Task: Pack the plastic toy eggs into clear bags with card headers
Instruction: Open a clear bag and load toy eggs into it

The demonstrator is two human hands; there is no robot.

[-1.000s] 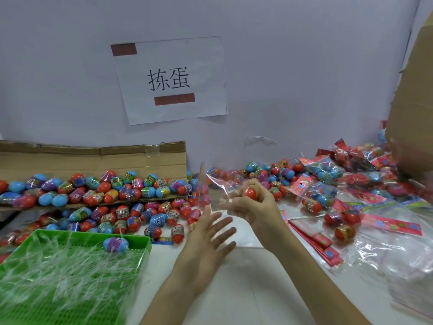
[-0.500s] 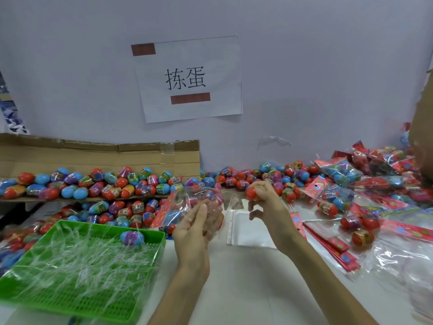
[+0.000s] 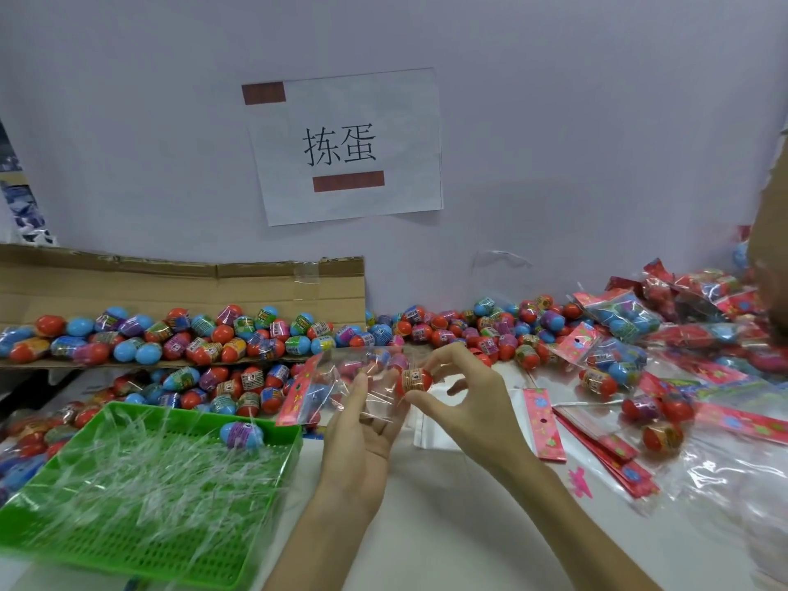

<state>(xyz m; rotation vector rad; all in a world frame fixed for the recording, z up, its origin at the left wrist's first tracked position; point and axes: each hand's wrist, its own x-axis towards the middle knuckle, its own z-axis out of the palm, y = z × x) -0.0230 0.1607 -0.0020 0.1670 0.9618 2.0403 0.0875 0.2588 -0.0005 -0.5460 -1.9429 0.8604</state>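
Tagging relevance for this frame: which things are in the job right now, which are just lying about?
In use: right hand pinching a red egg; left hand holding the clear bag with its card header.
Lying about: green tray with a blue egg; wall sign; cardboard; packed bags.

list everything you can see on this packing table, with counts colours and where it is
paper sign: one, white with black characters, on the wall
cardboard: one sheet, brown, back left
loose eggs: many, red, blue, purple, along the wall
green tray: one, front left
clear strips: many, in the tray
blue egg: one, tray's far corner
filled bags: a pile, red headers, back right
empty bags: a stack, red headers, right of centre
table: one, white
clear bag: one, red header, held at centre
red egg: one, at the bag's right end
left-hand grip: bare, holds the clear bag
right-hand grip: bare, pinches the red egg
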